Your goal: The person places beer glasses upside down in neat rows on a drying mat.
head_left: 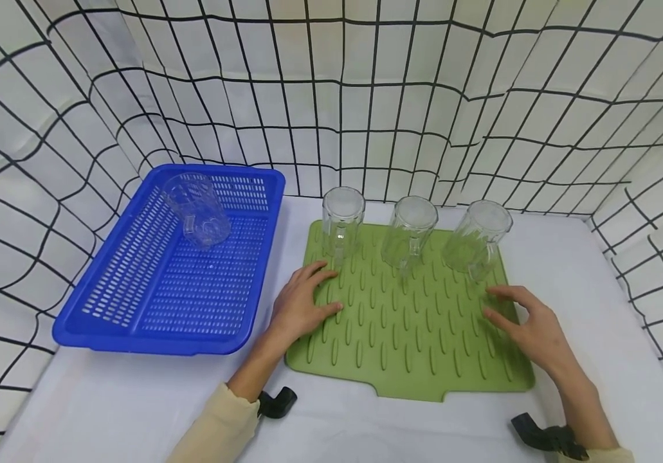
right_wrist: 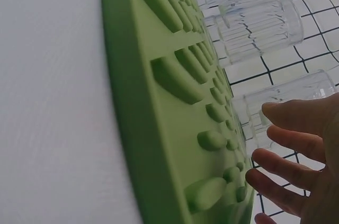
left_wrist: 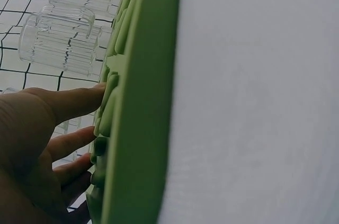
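Observation:
Three clear glass mugs stand upside down in a row along the far part of a green ridged drying mat point(head_left: 412, 347): a left mug point(head_left: 343, 222), a middle mug point(head_left: 410, 231) and a right mug point(head_left: 478, 238). On the mat's left side rests my left hand point(head_left: 302, 305), fingers spread and fingertips touching the ridges. My right hand point(head_left: 534, 328) is at the mat's right edge, below the right mug, its fingers relaxed and holding nothing. In the right wrist view its fingers point(right_wrist: 288, 168) appear apart from the mat.
A blue plastic basket point(head_left: 160, 350) stands left of the mat, with another glass mug point(head_left: 198, 209) lying tilted inside it. White cloth point(head_left: 331, 431) covers the table. A black wire grid point(head_left: 339, 83) encloses the back and both sides.

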{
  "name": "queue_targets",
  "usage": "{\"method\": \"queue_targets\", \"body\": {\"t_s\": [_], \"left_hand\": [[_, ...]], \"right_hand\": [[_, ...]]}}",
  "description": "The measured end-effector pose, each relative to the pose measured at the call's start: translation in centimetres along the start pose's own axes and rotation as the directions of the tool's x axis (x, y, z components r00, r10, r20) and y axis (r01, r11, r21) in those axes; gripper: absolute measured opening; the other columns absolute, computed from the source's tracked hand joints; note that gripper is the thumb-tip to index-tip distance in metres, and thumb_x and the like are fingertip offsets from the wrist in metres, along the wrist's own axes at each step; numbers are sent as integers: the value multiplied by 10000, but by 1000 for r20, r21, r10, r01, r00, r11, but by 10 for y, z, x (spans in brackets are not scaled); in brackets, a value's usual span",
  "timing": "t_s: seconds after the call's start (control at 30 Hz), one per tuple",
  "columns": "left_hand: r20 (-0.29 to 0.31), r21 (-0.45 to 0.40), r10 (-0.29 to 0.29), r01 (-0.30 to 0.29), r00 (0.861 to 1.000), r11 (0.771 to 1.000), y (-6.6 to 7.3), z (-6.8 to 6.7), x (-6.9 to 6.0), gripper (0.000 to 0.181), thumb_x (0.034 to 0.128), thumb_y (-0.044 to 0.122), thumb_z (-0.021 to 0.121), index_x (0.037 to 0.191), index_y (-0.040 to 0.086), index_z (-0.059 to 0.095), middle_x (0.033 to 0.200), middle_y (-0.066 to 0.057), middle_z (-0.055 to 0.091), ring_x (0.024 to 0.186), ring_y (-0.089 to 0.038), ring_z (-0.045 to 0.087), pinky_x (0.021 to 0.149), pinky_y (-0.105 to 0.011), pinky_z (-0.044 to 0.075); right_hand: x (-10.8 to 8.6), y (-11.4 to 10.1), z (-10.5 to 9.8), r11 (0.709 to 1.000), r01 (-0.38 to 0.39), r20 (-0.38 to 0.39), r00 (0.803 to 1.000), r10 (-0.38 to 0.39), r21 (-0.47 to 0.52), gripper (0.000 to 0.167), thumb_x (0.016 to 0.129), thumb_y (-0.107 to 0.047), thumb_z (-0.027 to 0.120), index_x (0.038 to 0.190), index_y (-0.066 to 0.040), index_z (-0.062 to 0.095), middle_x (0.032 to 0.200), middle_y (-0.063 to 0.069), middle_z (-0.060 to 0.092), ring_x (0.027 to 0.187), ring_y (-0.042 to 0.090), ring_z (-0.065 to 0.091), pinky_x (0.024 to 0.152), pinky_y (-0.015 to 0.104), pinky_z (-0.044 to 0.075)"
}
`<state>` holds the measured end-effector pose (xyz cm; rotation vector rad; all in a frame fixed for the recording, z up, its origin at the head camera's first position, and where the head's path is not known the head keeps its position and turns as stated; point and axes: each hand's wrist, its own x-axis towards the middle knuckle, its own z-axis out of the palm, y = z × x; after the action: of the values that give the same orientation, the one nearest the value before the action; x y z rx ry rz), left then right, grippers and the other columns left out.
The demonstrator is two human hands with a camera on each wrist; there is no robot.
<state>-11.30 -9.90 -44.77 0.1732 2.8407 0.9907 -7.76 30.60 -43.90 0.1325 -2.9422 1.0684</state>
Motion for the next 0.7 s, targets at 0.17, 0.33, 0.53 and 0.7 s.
{"method": "queue_targets", "body": {"t_s": [0.17, 0.33, 0.53, 0.7], "left_hand": [[-1, 1, 11, -11, 1000, 1000, 0, -1, 0, 630, 873, 320, 841, 1448, 188, 618, 1657, -18, 419, 1547, -300, 366, 1189, -563, 406], [0, 5, 22, -22, 1000, 1000, -1, -2, 1, 624, 876, 314, 840, 1445, 179, 621, 1657, -36, 419, 1543, -315, 369, 1187, -575, 405], [-17, -25, 46, -46, 999, 999, 1, -3, 2, 600, 878, 285, 838, 1427, 152, 635, 1647, -69, 432, 1536, -342, 374, 1202, -597, 373], [-45, -66, 24, -27, 999, 997, 2, -4, 1, 566, 868, 231, 844, 1388, 110, 657, 1617, -91, 472, 1530, -355, 382, 1215, -581, 374]], "right_hand": [[0, 5, 3, 1000, 21, -2, 1000, -21, -4, 500, 961, -225, 758, 1388, -27, 589, 1344, 237, 631, 1300, 465, 545, 1053, 689, 428], [-1, 9, 5, 998, 65, -5, 998, -65, -25, 501, 937, -203, 785, 1377, -45, 604, 1349, 197, 643, 1310, 440, 551, 1043, 647, 438], [-1, 11, 5, 999, 49, 19, 999, -49, 0, 534, 937, -259, 789, 1394, -57, 601, 1411, 214, 607, 1403, 511, 468, 1117, 699, 375], [0, 14, 5, 999, 48, 48, 998, -48, 9, 547, 931, -280, 794, 1399, -70, 604, 1441, 232, 594, 1425, 539, 432, 1138, 734, 334]]}}
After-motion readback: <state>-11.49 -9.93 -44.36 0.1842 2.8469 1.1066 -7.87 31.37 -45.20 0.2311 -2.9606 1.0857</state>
